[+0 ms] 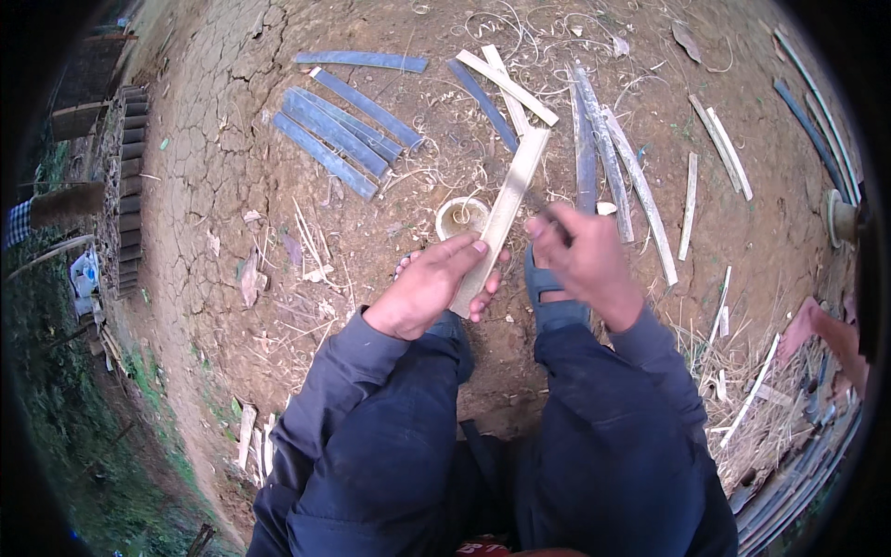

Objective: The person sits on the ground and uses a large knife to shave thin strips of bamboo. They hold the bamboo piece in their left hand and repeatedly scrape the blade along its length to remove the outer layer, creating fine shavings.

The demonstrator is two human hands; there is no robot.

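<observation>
My left hand [425, 286] is closed around the lower part of a pale, flat bamboo strip [512, 197], with the thumb along its face. The strip slants up and to the right, away from me. Close to its right edge is my right hand [592, 258], fingers curled round a dark, blade-like tool [538, 197]. Motion blurs that tool, and its exact kind is hard to make out. Behind the strip, a pale round cup-like piece [445, 221] stands on the ground, partly covered by the strip and left hand.
Several dark bamboo strips [329, 130] lie at the far left, with pale strips [640, 190] at the right. Curly shavings [520, 28] litter the cracked soil. My sandalled foot [557, 311] is just below the right hand. At the right edge is another person's bare foot [803, 330].
</observation>
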